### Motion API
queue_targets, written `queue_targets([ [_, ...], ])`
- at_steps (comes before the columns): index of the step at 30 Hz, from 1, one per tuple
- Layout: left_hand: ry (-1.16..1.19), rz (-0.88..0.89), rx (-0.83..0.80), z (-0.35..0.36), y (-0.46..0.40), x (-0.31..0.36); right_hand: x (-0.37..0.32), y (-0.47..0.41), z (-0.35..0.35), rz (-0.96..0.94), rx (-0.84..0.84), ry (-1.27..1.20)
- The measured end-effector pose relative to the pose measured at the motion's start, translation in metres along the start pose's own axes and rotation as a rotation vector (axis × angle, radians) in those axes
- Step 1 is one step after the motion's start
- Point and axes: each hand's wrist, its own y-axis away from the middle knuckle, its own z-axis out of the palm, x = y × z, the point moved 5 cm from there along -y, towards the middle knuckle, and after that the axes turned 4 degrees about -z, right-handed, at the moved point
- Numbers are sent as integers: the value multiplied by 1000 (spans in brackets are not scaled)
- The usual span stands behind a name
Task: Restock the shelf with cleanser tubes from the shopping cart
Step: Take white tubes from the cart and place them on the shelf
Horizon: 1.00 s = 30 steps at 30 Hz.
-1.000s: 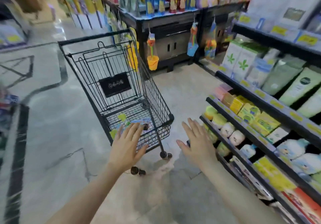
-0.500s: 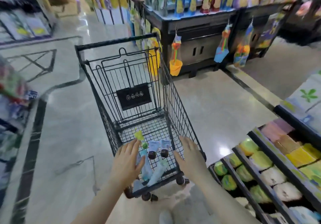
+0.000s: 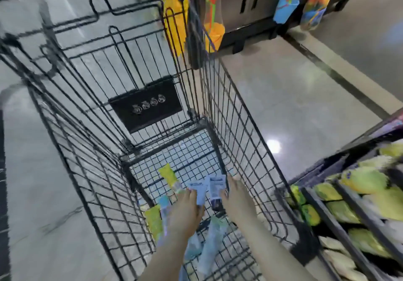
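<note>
Both of your hands have dropped from above the cart rim down into its basket since half a second ago, and the view has closed in on the cart. Your left hand [image 3: 185, 211] reaches over the tubes with its fingers extended forward, fingertips touching a pale blue-and-white cleanser tube [image 3: 197, 190]; no closed grip shows, though blur hides the fingertips. Your right hand [image 3: 236, 200] lies just beside a second white tube with a dark cap [image 3: 216, 190], fingers straight and holding nothing that you can see. Around them on the wire floor lie more tubes: a yellow-green tube [image 3: 168, 172] further from you, another yellow-green one [image 3: 153, 220] to the left, and pale blue tubes [image 3: 210, 248] between your forearms. The black wire shopping cart [image 3: 91, 141] carries a dark plate [image 3: 146, 104] on its far wall. It stands on a glossy grey floor [image 3: 294, 97]. At right a dark shelf [image 3: 340, 235] holds yellow-green packs, and bright toys [image 3: 214, 19] hang from a stand beyond.
</note>
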Motion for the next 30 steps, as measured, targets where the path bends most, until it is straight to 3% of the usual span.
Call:
queue_targets([
  [7, 117, -86, -77, 74, -69, -7, 28, -52, 93, 212, -101, -133],
  [12, 236, -153, -82, 81, -75, -11, 23, -57, 92, 248, -51, -213],
  [16, 270, -112, 20, 54, -52, -8, 12, -42, 55, 187, -17, -197],
  [24, 547, -86, 237, -66, 46, 5, -23, 54, -77, -91, 26, -398],
  [30, 516, 105, 428, -135, 116, 31, -6, 139, -154, -172, 61, -594],
])
